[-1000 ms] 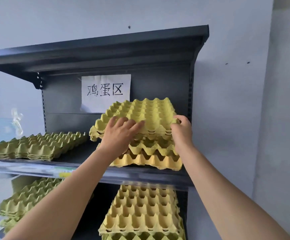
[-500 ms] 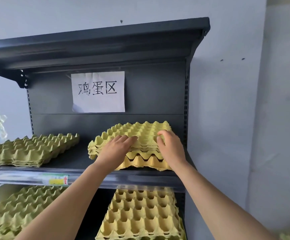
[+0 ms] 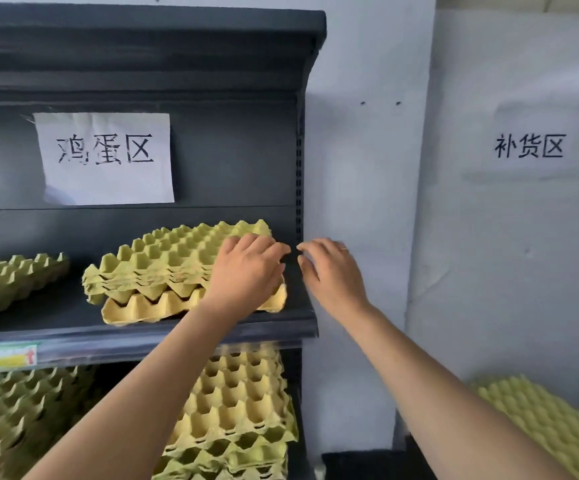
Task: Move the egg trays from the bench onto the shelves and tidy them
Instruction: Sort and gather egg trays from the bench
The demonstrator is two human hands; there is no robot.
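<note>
A stack of yellow-green egg trays [image 3: 163, 265] lies on the dark shelf [image 3: 212, 327], right of centre, with its bottom tray skewed towards the front. My left hand [image 3: 246, 271] rests flat on the stack's right end, fingers loosely bent. My right hand [image 3: 333, 271] hovers just right of the stack by the shelf's right upright, fingers relaxed, holding nothing. A further stack of egg trays [image 3: 551, 420] sits at the lower right.
Another tray stack [image 3: 11, 282] sits at the left of the same shelf. Below are two more stacks [image 3: 243, 417] [image 3: 21, 417]. A paper sign [image 3: 104, 157] hangs on the shelf back and another sign [image 3: 528, 147] on the right wall.
The tilted top trays came down flat onto the stack. Both hands slid to the right; my right hand left the trays. The view turned right, showing the wall sign and the lower-right trays.
</note>
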